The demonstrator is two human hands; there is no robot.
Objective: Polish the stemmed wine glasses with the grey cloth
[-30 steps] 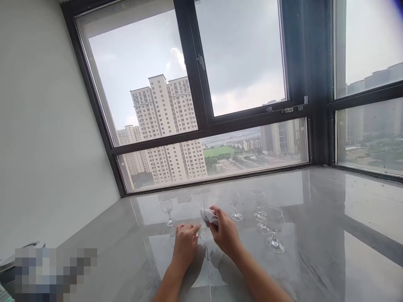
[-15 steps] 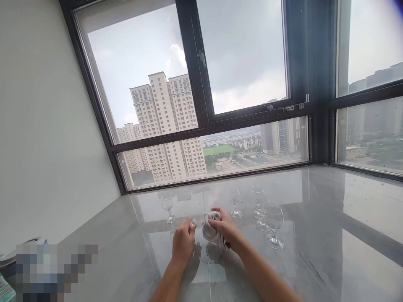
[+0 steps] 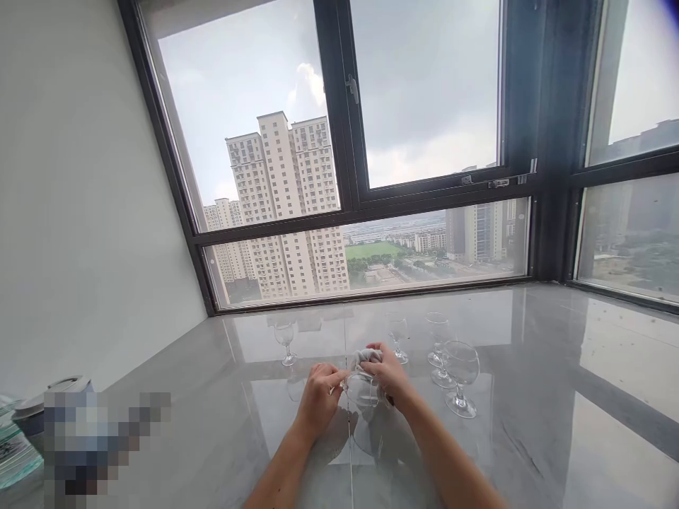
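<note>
My left hand (image 3: 321, 393) is closed at the stem end of a clear wine glass (image 3: 363, 391), which lies tilted with its bowl toward my right hand. A pale grey cloth (image 3: 367, 355) is bunched in the fingers of my right hand (image 3: 390, 372), pressed against the glass. The fingertips of that hand are partly hidden by the cloth. Both hands are low over the glossy grey tabletop (image 3: 223, 431), which mirrors them. Beyond my left hand, another stemmed glass (image 3: 286, 342) stands upright.
More upright stemmed glasses stand beyond and right of my right hand: one at the back (image 3: 397, 338), another at the back right (image 3: 438, 336) and a nearer one (image 3: 461, 375). A lidded container (image 3: 32, 417) is at the far left, partly blurred out. Windows (image 3: 429, 92) border the surface.
The glass has turned so its bowl now shows below the cloth, between my hands. My left hand has shifted slightly right, closer to my right hand. The view has tilted a little.
</note>
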